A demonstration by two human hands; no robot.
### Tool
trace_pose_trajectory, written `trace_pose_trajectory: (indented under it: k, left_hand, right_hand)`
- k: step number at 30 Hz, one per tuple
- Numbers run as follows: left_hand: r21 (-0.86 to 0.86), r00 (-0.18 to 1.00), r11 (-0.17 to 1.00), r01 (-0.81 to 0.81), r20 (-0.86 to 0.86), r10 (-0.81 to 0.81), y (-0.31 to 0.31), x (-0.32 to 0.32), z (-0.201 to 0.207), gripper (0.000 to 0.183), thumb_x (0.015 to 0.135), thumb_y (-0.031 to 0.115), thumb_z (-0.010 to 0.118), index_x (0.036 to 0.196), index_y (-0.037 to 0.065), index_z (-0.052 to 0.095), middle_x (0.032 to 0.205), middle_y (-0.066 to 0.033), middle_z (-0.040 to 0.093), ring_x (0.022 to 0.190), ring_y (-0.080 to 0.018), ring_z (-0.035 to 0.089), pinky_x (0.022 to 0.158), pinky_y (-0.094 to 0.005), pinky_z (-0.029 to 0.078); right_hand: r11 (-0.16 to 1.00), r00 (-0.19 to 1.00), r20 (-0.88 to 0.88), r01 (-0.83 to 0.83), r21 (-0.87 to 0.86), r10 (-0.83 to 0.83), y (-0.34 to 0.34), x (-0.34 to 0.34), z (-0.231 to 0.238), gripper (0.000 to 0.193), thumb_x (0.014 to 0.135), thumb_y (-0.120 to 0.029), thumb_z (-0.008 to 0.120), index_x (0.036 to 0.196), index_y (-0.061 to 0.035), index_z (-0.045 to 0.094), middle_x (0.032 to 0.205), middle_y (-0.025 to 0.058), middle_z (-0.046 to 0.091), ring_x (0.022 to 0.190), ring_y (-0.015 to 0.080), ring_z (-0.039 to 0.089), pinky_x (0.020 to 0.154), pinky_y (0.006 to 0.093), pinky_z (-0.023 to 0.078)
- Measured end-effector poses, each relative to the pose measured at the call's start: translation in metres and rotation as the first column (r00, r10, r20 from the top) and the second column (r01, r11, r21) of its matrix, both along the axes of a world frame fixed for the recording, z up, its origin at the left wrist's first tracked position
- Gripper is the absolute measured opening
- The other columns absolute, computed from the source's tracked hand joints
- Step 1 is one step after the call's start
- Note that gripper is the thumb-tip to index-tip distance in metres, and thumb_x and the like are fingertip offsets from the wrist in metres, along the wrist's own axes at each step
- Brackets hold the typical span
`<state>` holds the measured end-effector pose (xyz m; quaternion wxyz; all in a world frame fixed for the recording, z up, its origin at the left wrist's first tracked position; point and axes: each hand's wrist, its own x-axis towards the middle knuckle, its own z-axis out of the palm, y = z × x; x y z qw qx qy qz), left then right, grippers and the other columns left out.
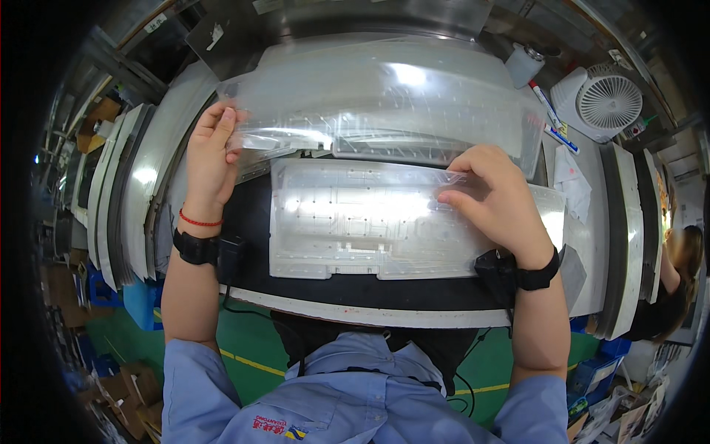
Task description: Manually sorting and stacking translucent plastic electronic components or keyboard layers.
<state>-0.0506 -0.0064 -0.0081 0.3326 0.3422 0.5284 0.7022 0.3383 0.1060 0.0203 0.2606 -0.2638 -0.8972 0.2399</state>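
Mat (399,294): black | floor (250,376): green | fan (608,102): white | left hand (211,155), right hand (499,196): pinching clear plastic (296,111)

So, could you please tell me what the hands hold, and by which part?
The left hand pinches a clear plastic sheet by its left end. The right hand pinches the edge of clear film; whether it is the same sheet is unclear.

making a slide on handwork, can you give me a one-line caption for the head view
Left hand pinches a clear sheet; right hand is over a patterned sheet.
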Motion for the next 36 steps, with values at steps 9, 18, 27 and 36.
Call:
trace_pose_trajectory:
  k: [9, 18, 27, 36]
  left_hand:
    - [-0.021, 0.993, 0.993, -0.119, 0.017, 0.120, 0.006, 0.003, -0.001, 0.036, 0.106, 0.024, 0.054, 0.135, 0.002, 0.052, 0.110, -0.0069, 0.066, 0.075, -0.0048, 0.053, 0.066, -0.0175, 0.046]
    - [0.058, 0.978, 0.992, -0.116, -0.165, 0.124, 0.003, 0.003, 0.003, 0.045, 0.106, 0.030, 0.054, 0.138, 0.000, 0.048, 0.117, -0.0092, 0.065, 0.083, -0.0085, 0.056, 0.082, -0.0230, 0.050]
    - [-0.406, 0.771, 0.730, 0.550, -0.087, -0.630, -0.011, 0.030, 0.012, 0.044, 0.108, 0.033, 0.049, 0.138, 0.002, 0.056, 0.111, -0.0023, 0.068, 0.095, -0.0087, 0.064, 0.081, -0.0251, 0.051]
    - [-0.391, 0.851, 0.809, 0.439, -0.106, -0.514, -0.010, 0.034, 0.010, 0.032, 0.105, 0.021, 0.056, 0.131, 0.003, 0.061, 0.102, -0.0003, 0.070, 0.084, -0.0047, 0.063, 0.075, -0.0209, 0.052]
  right_hand:
    - [0.996, 0.999, 0.021, 0.036, -0.087, -0.034, -0.002, -0.001, -0.010, 0.031, 0.075, -0.016, 0.082, 0.098, -0.0010, 0.068, 0.093, 0.0138, 0.065, 0.093, 0.0312, 0.060, 0.084, 0.0398, 0.049]
    - [0.990, 0.990, -0.099, 0.086, -0.108, -0.097, -0.003, -0.004, -0.002, 0.030, 0.074, -0.009, 0.082, 0.099, -0.0009, 0.067, 0.088, 0.0120, 0.063, 0.081, 0.0288, 0.061, 0.075, 0.0366, 0.050]
    - [0.985, 0.987, -0.076, 0.132, -0.106, -0.141, 0.003, -0.002, -0.010, 0.032, 0.077, -0.010, 0.082, 0.102, 0.0005, 0.066, 0.092, 0.0148, 0.066, 0.084, 0.0279, 0.066, 0.076, 0.0340, 0.054]
    - [0.986, 0.992, 0.009, 0.128, -0.111, -0.127, 0.002, -0.003, -0.007, 0.030, 0.079, -0.012, 0.079, 0.104, -0.0001, 0.068, 0.087, 0.0128, 0.063, 0.084, 0.0289, 0.062, 0.078, 0.0373, 0.050]
